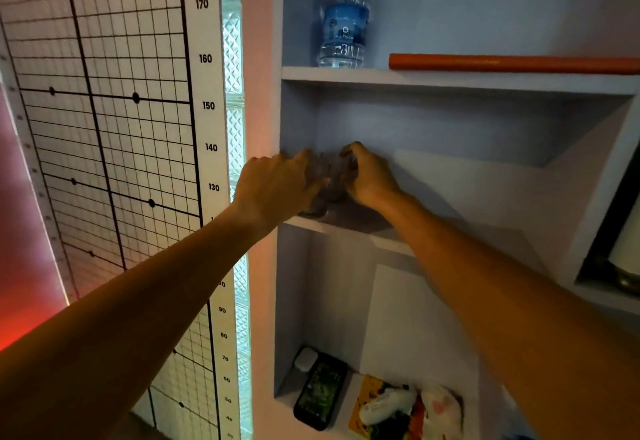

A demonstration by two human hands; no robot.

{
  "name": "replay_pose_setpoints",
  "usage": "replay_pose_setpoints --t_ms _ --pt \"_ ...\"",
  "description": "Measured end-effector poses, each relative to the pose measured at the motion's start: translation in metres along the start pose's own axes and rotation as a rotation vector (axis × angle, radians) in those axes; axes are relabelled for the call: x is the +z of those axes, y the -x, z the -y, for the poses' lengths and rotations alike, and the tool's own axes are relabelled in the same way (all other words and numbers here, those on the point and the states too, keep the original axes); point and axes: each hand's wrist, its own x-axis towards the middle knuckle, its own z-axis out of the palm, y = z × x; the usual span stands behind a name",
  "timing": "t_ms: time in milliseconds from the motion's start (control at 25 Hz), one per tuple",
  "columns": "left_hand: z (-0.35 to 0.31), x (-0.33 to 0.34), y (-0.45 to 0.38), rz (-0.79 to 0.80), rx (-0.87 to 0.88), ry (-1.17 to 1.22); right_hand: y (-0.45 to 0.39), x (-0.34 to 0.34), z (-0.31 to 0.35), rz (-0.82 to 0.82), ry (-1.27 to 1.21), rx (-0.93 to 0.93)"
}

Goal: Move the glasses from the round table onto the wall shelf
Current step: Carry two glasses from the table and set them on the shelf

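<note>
Two bare forearms are reaching up from the bottom corners of the frame toward a recessed wall shelf [346,228] painted pale blue. On the lowest ledge in view, nearest the camera, a dark phone [320,393] is lying beside a small white case [305,359] and some colourful packets [405,408].

Above that, on the middle ledge, both hands are meeting at its left end. The left hand [273,186] is curling loosely around the near side of clear glasses [329,180], fingers bent and partly spread, while the right hand [369,176] is cupping them from the other side with its fingers [349,150] arched over the top. The glasses are blurred and mostly hidden between the palms; how many there are cannot be told, though their bases are appearing to sit on the ledge close to its front edge. Both hands are wrapped about the glass rather than flat or fully shut.

Higher up, on the top ledge, a plastic water bottle [344,24] with a blue label is standing upright at the left, and an orange tube [512,62] is lying along the ledge to its right.

To the left of the alcove, a strip of glass blocks [233,76] is glowing, and beyond it a numbered height chart [104,93] with a black grid is covering the wall.
</note>
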Motion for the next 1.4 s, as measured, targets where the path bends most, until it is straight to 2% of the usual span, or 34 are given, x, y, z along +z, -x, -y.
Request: replay_pose_setpoints --t_ms 320,720,1040,1120,1200,1280,1400 --pt "0.010 0.006 0.002 0.027 -0.103 0.135 -0.012 0.011 -0.002 0.012 -0.037 0.013" --pt "0.006 0.012 0.001 0.004 -0.161 0.163 -0.010 0.011 -0.003 0.028 -0.058 0.018" --pt "-0.011 0.008 -0.003 0.071 -0.265 0.178 0.007 -0.008 -0.005 0.267 -0.038 0.067" --pt "-0.012 0.008 0.002 0.067 -0.265 0.191 0.012 -0.011 -0.003 0.224 -0.074 0.084" --pt "-0.008 0.004 0.009 0.074 -0.234 0.221 0.018 -0.011 0.003 0.096 -0.115 0.060" --pt "0.000 -0.004 0.019 0.087 -0.217 0.241 0.025 -0.010 0.014 -0.045 -0.139 -0.041" --pt "0.025 -0.016 0.055 0.181 -0.309 0.260 0.046 0.009 0.039 -0.066 -0.228 -0.202"
